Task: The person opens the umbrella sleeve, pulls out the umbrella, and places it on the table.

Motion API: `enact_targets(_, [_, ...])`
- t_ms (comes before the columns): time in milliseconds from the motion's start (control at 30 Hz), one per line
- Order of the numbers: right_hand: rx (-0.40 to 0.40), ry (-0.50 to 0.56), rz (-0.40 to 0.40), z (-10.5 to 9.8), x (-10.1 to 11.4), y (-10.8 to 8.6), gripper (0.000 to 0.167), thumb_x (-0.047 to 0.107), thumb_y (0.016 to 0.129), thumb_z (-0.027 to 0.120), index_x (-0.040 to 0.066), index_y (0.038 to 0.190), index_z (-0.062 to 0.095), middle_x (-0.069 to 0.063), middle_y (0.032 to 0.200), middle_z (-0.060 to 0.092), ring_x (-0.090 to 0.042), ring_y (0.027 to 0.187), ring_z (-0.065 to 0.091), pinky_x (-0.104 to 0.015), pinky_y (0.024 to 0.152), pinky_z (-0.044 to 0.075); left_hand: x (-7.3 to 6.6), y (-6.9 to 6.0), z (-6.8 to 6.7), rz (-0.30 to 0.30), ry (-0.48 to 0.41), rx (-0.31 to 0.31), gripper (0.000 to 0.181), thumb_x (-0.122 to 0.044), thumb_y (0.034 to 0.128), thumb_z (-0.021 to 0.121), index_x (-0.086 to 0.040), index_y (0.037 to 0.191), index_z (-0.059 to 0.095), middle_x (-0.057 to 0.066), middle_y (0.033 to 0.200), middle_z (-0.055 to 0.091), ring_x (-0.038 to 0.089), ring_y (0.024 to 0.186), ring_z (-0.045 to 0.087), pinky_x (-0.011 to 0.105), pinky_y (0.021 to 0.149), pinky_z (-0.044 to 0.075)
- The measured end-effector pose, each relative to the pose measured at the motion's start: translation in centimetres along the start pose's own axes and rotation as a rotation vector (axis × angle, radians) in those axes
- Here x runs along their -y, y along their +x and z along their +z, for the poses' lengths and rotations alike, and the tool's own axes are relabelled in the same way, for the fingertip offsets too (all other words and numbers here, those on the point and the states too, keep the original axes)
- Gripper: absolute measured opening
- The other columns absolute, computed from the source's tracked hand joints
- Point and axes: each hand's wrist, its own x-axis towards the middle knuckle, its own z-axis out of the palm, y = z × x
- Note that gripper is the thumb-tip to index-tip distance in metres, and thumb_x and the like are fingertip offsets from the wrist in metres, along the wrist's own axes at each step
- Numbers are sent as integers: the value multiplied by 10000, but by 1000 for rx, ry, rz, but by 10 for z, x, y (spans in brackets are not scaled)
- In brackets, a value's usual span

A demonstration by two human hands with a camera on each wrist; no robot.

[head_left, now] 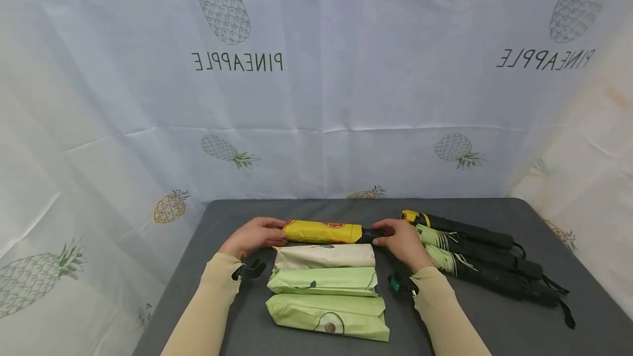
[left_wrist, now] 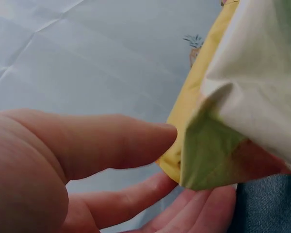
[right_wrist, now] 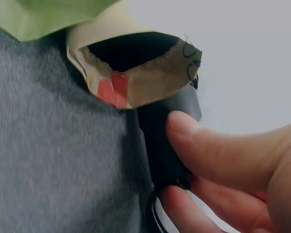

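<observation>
A folded umbrella in a yellow sleeve [head_left: 321,231] lies across the far part of the table, its black handle [head_left: 370,235] sticking out of the right end. My left hand [head_left: 254,237] pinches the sleeve's left end; in the left wrist view the thumb [left_wrist: 145,143] lies on the yellow cloth with fingers below. The right hand [head_left: 401,240] grips the black handle [right_wrist: 160,141] between thumb and fingers. Just nearer lies a cream sleeve [head_left: 326,256]; its mouth gapes in the right wrist view. Most of the yellow sleeve is hidden in both wrist views.
Two green sleeves, one pale [head_left: 341,280] and one with an avocado print [head_left: 296,312], lie nearer on the grey table [head_left: 247,339]. Three folded black umbrellas [head_left: 494,265] with yellow or green ends lie at the right. A pineapple-print curtain [head_left: 321,92] hangs behind the table.
</observation>
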Motion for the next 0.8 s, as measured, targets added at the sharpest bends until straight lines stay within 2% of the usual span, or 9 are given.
enact_targets(167, [-51, 32, -4, -3, 4, -1, 360, 84, 954, 825, 107, 1310, 779, -173, 1309, 759, -406, 1187, 707, -551, 951, 631, -7, -6, 2, 8, -51, -13, 587, -182, 1077, 679, 60, 1575, 484, 289, 1532, 573, 330, 1294, 705, 418, 1076, 622])
enact_targets(300, [-43, 58, -10, -8, 9, -2, 387, 103, 972, 810, 109, 1355, 757, -174, 1359, 740, -408, 1225, 696, -558, 981, 625, -16, -11, 2, 12, -94, -52, 568, -137, 1044, 720, 58, 1536, 513, 280, 1451, 618, 298, 1216, 730, 417, 1044, 639])
enact_targets(500, [-26, 97, -24, -19, 20, -9, 395, 134, 984, 805, 120, 1375, 748, -159, 1374, 735, -366, 1182, 714, -520, 956, 630, -27, -20, 1, 38, -79, -80, 638, -143, 988, 791, 51, 1523, 503, 263, 1438, 623, 271, 1178, 713, 516, 1116, 588])
enact_targets(667, [7, 141, -64, -25, 28, -14, 412, 159, 1014, 777, 118, 1420, 719, -169, 1430, 696, -378, 1244, 685, -511, 981, 621, -38, -31, -3, 33, -95, -137, 649, -150, 935, 851, -43, 1498, 545, 203, 1466, 595, 243, 1185, 689, 580, 1173, 526])
enact_targets(800, [16, 156, -85, -31, 33, -22, 413, 153, 1022, 764, 109, 1428, 709, -167, 1400, 688, -339, 1175, 697, -491, 938, 619, -46, -39, 2, 67, -106, -138, 700, -171, 914, 879, -114, 1529, 550, 175, 1495, 580, 254, 1208, 669, 574, 1175, 518])
